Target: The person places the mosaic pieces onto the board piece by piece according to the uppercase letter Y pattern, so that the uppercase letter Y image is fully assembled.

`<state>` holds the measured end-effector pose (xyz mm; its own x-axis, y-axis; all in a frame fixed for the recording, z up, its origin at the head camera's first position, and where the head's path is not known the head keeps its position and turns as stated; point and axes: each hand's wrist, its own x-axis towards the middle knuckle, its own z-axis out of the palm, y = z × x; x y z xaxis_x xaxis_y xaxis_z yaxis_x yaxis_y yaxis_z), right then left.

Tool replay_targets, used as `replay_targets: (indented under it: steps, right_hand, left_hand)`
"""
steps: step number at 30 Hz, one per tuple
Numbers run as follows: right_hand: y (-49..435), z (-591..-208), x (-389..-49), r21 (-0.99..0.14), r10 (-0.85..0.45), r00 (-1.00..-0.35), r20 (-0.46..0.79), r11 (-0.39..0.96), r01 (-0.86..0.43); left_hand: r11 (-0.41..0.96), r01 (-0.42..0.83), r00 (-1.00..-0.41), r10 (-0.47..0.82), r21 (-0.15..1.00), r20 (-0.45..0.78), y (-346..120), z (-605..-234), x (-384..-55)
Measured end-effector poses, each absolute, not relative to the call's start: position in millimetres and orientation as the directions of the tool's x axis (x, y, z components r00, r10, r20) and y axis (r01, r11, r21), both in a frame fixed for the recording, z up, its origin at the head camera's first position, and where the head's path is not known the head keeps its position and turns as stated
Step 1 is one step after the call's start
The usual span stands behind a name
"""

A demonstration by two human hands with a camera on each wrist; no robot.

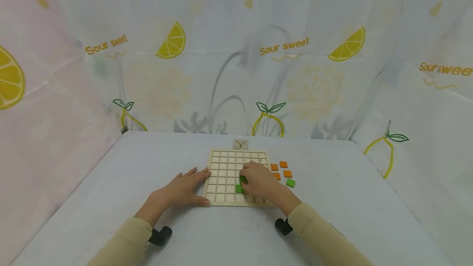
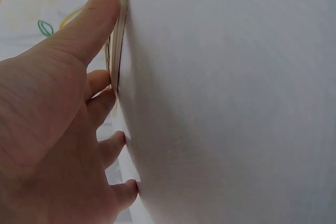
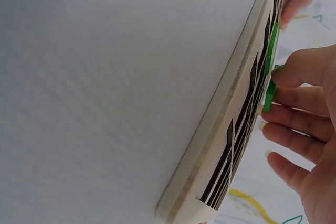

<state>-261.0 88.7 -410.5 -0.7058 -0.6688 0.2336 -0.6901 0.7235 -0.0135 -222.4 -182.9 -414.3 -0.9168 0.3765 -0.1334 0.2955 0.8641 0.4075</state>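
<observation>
A square wooden grid board lies on the table. My left hand rests along its left side with fingers spread, the thumb touching the board's near left corner. Over the right half of the grid, my right hand pinches a green square tile between thumb and fingers. In the right wrist view that tile is tilted close above the grid. Another green tile sits in a cell just nearer to me. My right hand hides part of the board's right half.
Right of the board lie several loose orange tiles and one green tile. A small card with a grid pattern lies behind the board. White cloth covers the table, and printed curtains stand around it.
</observation>
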Motion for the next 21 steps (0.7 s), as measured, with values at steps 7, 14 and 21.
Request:
replay_targets:
  steps: [7, 14, 21]
  right_hand:
    - [86.8, -407.9, -260.0, -0.026, -0.680, -0.693, 0.239, 0.709, -0.705]
    - [83.0, -408.9, -262.5, -0.004, -0.686, -0.688, 0.237, 0.707, -0.707]
    - [80.9, -408.6, -261.3, -0.019, -0.687, -0.694, 0.215, 0.708, -0.706]
  left_hand:
    - [0.868, 0.282, -0.919, 0.367, 0.408, -0.146, -182.9, -416.0, -223.1]
    - [0.865, 0.289, -0.919, 0.370, 0.410, -0.135, -184.0, -416.9, -223.8]
    - [0.863, 0.290, -0.918, 0.372, 0.413, -0.134, -183.7, -416.8, -223.5]
